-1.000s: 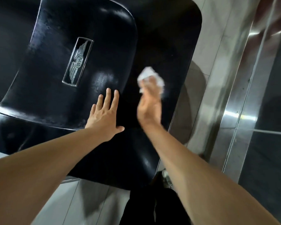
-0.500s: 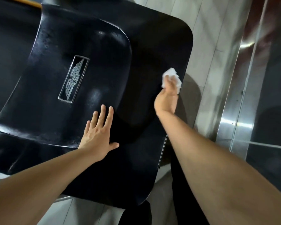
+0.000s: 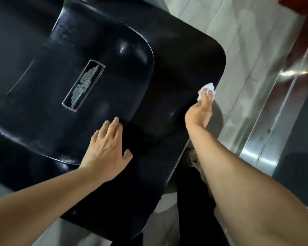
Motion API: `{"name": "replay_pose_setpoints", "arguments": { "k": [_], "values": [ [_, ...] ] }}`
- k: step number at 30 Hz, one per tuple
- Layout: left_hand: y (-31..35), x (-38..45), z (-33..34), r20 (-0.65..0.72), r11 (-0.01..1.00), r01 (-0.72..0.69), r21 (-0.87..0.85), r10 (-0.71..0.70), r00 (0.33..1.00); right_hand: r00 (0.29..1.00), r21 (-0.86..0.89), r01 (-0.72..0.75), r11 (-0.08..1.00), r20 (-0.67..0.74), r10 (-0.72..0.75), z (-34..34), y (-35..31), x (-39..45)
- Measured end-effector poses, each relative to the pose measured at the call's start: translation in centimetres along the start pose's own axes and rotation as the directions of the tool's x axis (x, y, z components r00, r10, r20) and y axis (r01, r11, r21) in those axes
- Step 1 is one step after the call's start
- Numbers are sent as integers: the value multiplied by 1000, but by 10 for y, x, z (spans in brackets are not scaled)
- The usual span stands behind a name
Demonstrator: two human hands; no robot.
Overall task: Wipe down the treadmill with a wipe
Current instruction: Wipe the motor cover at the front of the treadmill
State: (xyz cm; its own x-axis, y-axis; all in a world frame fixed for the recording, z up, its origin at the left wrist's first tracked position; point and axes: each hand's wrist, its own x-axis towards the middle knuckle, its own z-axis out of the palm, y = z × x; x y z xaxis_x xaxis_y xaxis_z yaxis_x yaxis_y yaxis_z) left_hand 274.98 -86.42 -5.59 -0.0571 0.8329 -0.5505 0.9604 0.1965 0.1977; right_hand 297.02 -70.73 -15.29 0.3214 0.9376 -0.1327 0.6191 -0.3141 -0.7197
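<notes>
The treadmill's glossy black cover [image 3: 176,55] fills the upper left, with a silver winged badge [image 3: 83,85] set in its raised middle panel. My right hand [image 3: 200,111] pinches a crumpled white wipe [image 3: 205,92] against the cover's right edge. My left hand [image 3: 108,149] rests flat on the cover near the lower rim of the raised panel, fingers straight and spread.
Grey floor tiles [image 3: 238,50] lie to the right of the cover. A shiny metal strip and a dark panel [image 3: 274,130] run along the far right. My dark trouser legs [image 3: 190,201] stand just below the cover's right side.
My right hand has swept the wipe rightward from the middle of the cover to its right edge. The left hand has stayed flat in place while the view tilted.
</notes>
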Motion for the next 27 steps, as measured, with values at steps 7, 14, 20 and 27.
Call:
{"name": "replay_pose_setpoints", "arguments": {
  "k": [7,14,20,27],
  "values": [
    [24,45,-18,-88,997,-70,-14,68,994,671,129,671,730,314,-672,36,-46,-40],
    [31,59,-15,-78,999,-35,-39,32,996,979,28,193,981,58,-194,9,-6,40],
    [46,75,-13,-123,999,14,-51,-20,992,972,70,234,970,8,-235,19,-21,31],
    [64,117,-26,-143,994,55,-90,-67,987,876,57,459,886,136,-463,17,-2,11]
  ]
}}
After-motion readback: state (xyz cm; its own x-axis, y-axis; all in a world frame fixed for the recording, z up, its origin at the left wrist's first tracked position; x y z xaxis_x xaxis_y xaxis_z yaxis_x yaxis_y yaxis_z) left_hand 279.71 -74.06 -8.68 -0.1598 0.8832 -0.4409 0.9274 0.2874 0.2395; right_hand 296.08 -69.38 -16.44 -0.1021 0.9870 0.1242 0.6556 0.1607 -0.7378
